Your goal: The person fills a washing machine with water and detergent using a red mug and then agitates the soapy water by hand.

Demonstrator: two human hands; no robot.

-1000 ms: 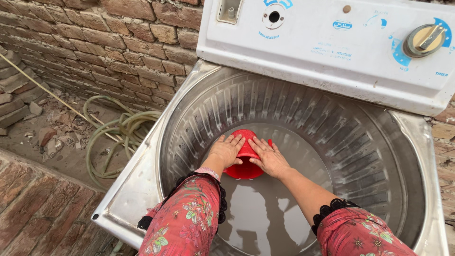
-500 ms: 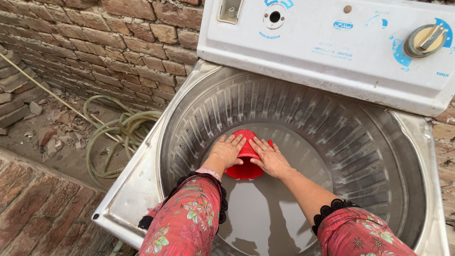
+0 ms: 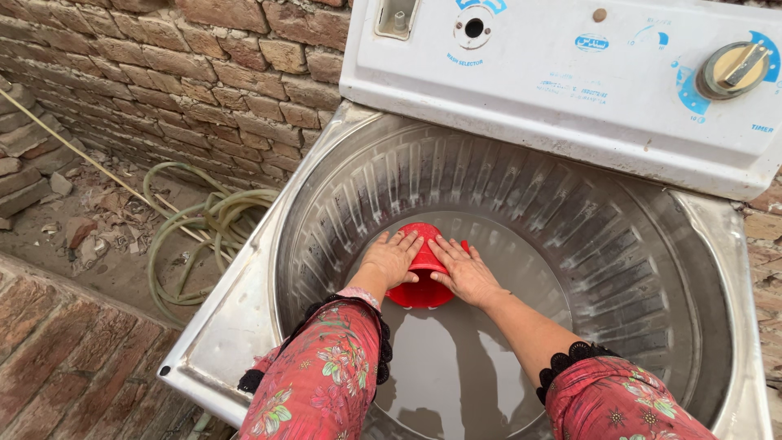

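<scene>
Your left hand (image 3: 393, 259) and right hand (image 3: 464, 270) lay on agitator (image 3: 421, 289) in tub (image 3: 521, 187), hose (image 3: 204, 220) left, control panel (image 3: 570, 81) behind.

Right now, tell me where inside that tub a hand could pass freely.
Crowded at the middle: left hand and right hand press the red cone-shaped part. Free: the watery floor between right hand and the tub's ribbed right wall, and the strip between the forearms toward the near rim.

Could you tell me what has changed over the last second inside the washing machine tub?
Nothing has visibly changed: the left hand and right hand still lie flat on the red plastic piece at the bottom of the steel tub.
</scene>
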